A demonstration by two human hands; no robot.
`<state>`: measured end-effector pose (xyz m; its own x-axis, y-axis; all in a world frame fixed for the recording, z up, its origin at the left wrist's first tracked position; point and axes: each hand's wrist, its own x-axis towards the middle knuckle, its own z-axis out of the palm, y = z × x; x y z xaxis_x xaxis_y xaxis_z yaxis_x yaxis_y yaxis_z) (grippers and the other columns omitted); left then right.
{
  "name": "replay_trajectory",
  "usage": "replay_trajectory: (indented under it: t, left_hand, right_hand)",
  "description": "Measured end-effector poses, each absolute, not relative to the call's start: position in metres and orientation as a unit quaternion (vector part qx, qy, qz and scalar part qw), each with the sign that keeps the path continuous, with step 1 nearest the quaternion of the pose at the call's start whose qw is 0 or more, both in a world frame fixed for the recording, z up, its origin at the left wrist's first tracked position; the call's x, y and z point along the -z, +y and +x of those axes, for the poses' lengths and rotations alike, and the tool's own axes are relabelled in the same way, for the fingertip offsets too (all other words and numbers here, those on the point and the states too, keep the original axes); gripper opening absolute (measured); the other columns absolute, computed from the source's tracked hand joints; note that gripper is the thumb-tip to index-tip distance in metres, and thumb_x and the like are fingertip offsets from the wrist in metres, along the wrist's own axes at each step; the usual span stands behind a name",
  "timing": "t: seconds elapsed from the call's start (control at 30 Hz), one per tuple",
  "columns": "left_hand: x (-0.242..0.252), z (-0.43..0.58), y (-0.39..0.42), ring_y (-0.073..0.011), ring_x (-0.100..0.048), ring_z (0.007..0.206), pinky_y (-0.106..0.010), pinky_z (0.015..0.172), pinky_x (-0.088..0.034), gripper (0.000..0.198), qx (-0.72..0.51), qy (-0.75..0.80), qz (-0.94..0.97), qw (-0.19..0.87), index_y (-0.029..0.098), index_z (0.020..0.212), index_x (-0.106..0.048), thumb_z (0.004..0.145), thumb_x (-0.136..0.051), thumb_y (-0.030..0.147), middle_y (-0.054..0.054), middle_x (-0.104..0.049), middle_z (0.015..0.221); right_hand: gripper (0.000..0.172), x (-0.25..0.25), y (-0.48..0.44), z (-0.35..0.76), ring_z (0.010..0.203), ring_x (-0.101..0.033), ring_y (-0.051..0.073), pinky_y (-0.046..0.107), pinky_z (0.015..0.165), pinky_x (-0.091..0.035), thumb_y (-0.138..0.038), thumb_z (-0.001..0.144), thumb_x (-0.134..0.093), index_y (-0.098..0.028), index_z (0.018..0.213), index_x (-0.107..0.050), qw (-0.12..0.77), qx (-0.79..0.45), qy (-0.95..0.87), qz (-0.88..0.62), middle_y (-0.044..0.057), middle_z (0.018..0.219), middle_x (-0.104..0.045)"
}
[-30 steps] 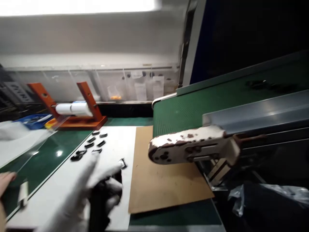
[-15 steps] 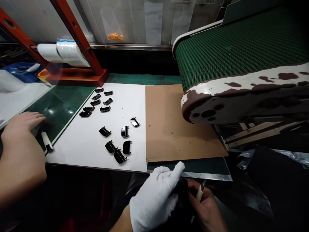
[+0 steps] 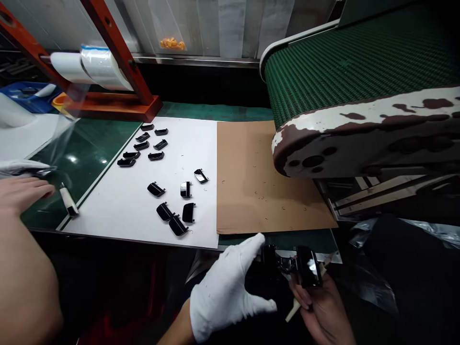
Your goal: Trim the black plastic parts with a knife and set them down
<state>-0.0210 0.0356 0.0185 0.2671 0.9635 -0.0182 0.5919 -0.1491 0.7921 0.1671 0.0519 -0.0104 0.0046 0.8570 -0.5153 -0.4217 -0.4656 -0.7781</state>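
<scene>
My left hand (image 3: pixel 226 292), in a white glove, is below the table's front edge, its fingertips closed on a small black plastic part (image 3: pixel 268 254). My bare right hand (image 3: pixel 319 311) grips a glossy black part (image 3: pixel 309 272) and a pale stick-like tool (image 3: pixel 295 310). A thin piece (image 3: pixel 285 263) joins the two parts. Several similar black parts (image 3: pixel 176 211) lie loose on a white sheet (image 3: pixel 118 211). More of these parts (image 3: pixel 143 143) sit in rows at its far left.
A brown cardboard sheet (image 3: pixel 251 182) lies right of the white one. A green conveyor belt (image 3: pixel 345 62) with a chipped white end overhangs it. Another person's bare arm and hand (image 3: pixel 21 196) rest at the left by a small knife (image 3: pixel 68 201). A film roll (image 3: pixel 89 69) hangs on an orange stand.
The view dropped from the conveyor to the table. My hands came down below the table edge, then drew apart, bringing the glossy part into view in my right hand.
</scene>
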Motion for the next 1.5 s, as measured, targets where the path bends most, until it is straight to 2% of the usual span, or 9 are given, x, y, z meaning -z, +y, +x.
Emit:
replay_trajectory:
  t: [0.17, 0.27, 0.43, 0.53, 0.87, 1.1, 1.27, 1.4, 1.5]
  left_hand:
    - [-0.014, -0.012, 0.039, -0.0326, -0.051, 0.125, -0.044, 0.105, -0.042, 0.104, -0.291, 0.526, 0.686, 0.412, 0.021, 0.145, -0.032, 0.059, -0.085, 0.044, -0.013, -0.051, 0.140]
    - [-0.012, -0.007, 0.040, -0.0309, -0.056, 0.119, -0.042, 0.103, -0.044, 0.099, -0.297, 0.526, 0.681, 0.413, 0.021, 0.144, -0.035, 0.061, -0.084, 0.046, -0.011, -0.055, 0.136]
    - [-0.009, -0.008, 0.037, -0.0262, -0.061, 0.108, -0.036, 0.096, -0.049, 0.097, -0.320, 0.510, 0.690, 0.401, 0.023, 0.144, -0.034, 0.063, -0.084, 0.041, -0.008, -0.062, 0.126]
    - [-0.009, -0.009, 0.035, -0.0252, -0.061, 0.108, -0.035, 0.097, -0.048, 0.098, -0.339, 0.503, 0.690, 0.395, 0.024, 0.144, -0.033, 0.063, -0.084, 0.039, -0.006, -0.062, 0.125]
    - [-0.014, -0.011, 0.032, -0.0229, -0.064, 0.103, -0.031, 0.095, -0.050, 0.100, -0.365, 0.501, 0.689, 0.374, 0.025, 0.143, -0.034, 0.059, -0.087, 0.036, -0.005, -0.065, 0.121]
    - [-0.016, -0.014, 0.028, -0.0235, -0.065, 0.102, -0.031, 0.090, -0.053, 0.102, -0.356, 0.510, 0.713, 0.323, 0.023, 0.143, -0.031, 0.059, -0.088, 0.037, -0.008, -0.066, 0.118]
    - [-0.020, -0.013, 0.024, -0.0240, -0.066, 0.099, -0.032, 0.088, -0.055, 0.094, -0.363, 0.515, 0.720, 0.290, 0.022, 0.141, -0.034, 0.063, -0.085, 0.036, -0.009, -0.067, 0.113]
    - [-0.019, -0.010, 0.019, -0.0218, -0.068, 0.098, -0.031, 0.089, -0.055, 0.092, -0.418, 0.504, 0.707, 0.265, 0.026, 0.142, -0.033, 0.065, -0.083, 0.032, -0.005, -0.069, 0.111]
    - [-0.012, -0.006, 0.017, -0.0212, -0.069, 0.096, -0.029, 0.089, -0.056, 0.088, -0.452, 0.515, 0.681, 0.260, 0.027, 0.139, -0.039, 0.063, -0.084, 0.032, -0.004, -0.070, 0.110]
  right_hand:
    - [0.019, -0.004, 0.046, 0.167, 0.034, -0.031, 0.003, 0.014, 0.036, -0.027, -0.002, 0.040, -0.063, -0.019, 0.048, -0.061, 0.482, -0.673, -0.197, -0.525, -0.008, 0.035, -0.042]
    - [0.018, -0.007, 0.041, 0.168, 0.037, -0.031, 0.003, 0.015, 0.038, -0.030, -0.003, 0.045, -0.069, -0.019, 0.050, -0.063, 0.483, -0.679, -0.230, -0.503, -0.008, 0.037, -0.041]
    - [0.013, -0.003, 0.034, 0.177, 0.040, -0.033, 0.004, 0.017, 0.041, -0.035, -0.022, 0.061, -0.081, -0.020, 0.068, -0.070, 0.460, -0.687, -0.294, -0.480, -0.007, 0.043, -0.042]
    - [0.021, -0.001, 0.033, 0.181, 0.039, -0.033, 0.005, 0.019, 0.040, -0.036, -0.033, 0.065, -0.081, -0.021, 0.081, -0.073, 0.453, -0.681, -0.314, -0.482, -0.007, 0.044, -0.043]
    - [0.027, 0.000, 0.030, 0.182, 0.040, -0.039, 0.007, 0.021, 0.043, -0.040, -0.032, 0.065, -0.082, -0.025, 0.089, -0.074, 0.442, -0.684, -0.308, -0.492, -0.005, 0.043, -0.047]
    - [0.034, -0.010, 0.036, 0.178, 0.039, -0.030, 0.007, 0.022, 0.037, -0.029, -0.048, 0.073, -0.073, -0.021, 0.093, -0.075, 0.398, -0.664, -0.391, -0.498, -0.003, 0.049, -0.049]
    - [0.045, -0.012, 0.037, 0.185, 0.033, -0.025, 0.007, 0.023, 0.034, -0.024, -0.059, 0.072, -0.068, -0.019, 0.090, -0.075, 0.336, -0.666, -0.435, -0.505, -0.005, 0.039, -0.040]
    - [0.037, -0.012, 0.041, 0.187, 0.033, -0.027, 0.005, 0.022, 0.033, -0.021, -0.055, 0.069, -0.072, -0.020, 0.081, -0.075, 0.328, -0.677, -0.438, -0.492, -0.001, 0.050, -0.054]
    - [0.027, -0.003, 0.044, 0.184, 0.032, -0.024, 0.004, 0.021, 0.033, -0.017, -0.045, 0.069, -0.076, -0.018, 0.075, -0.073, 0.342, -0.713, -0.383, -0.478, -0.004, 0.043, -0.048]
